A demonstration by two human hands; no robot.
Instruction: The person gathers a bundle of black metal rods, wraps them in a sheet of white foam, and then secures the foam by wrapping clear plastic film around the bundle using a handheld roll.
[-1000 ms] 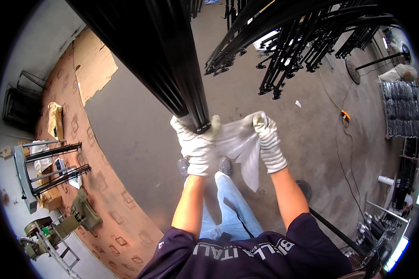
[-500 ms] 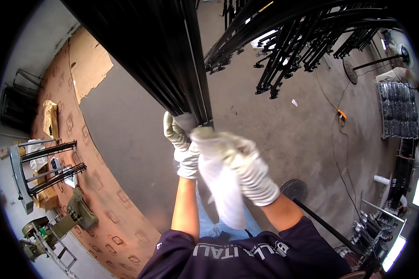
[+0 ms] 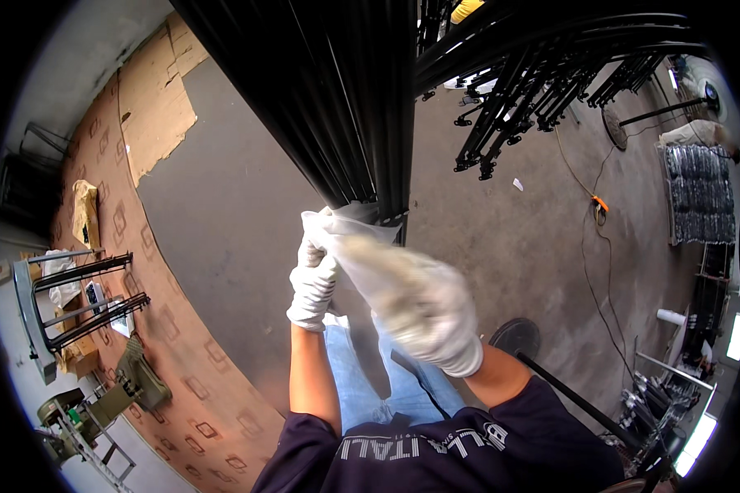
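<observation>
White film [image 3: 341, 237] in gloved fingers [image 3: 309, 253]

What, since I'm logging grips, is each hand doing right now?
Left hand: looks closed, holding the film below the bars.
Right hand: at the film, but too blurred to tell whether open or closed.

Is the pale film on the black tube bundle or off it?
On: the pale film crosses the lower end of the black tube bundle. Its part by the right hand is blurred.
</observation>
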